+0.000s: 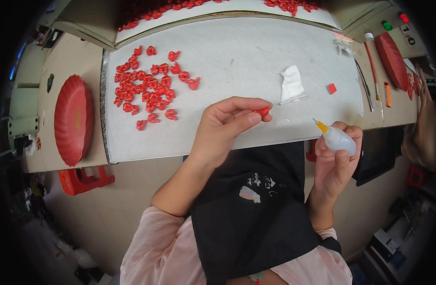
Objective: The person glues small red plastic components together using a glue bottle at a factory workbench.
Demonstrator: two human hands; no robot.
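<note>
Between the thumb and fingers of my left hand (pixel 230 118) is a small glossy red figurine (pixel 262 112), held above the front part of the white work surface; my fingers cover much of it. My right hand (pixel 339 152) grips a squeeze bottle (pixel 340 141) with a translucent white body, a yellow cap and a thin metal needle tip. The needle points up and left, toward the figurine but apart from it. Left of my hands, many similar red figurines (pixel 146 85) lie scattered in a loose cluster.
A crumpled white tissue (pixel 292 85) and a small red square (pixel 331 89) lie beyond my hands. Red scalloped trays (pixel 74 121) stand left and right. At right are a brush (pixel 373 71) and an orange cutter (pixel 387 94). A raised shelf edge (pixel 218 18) bounds the back.
</note>
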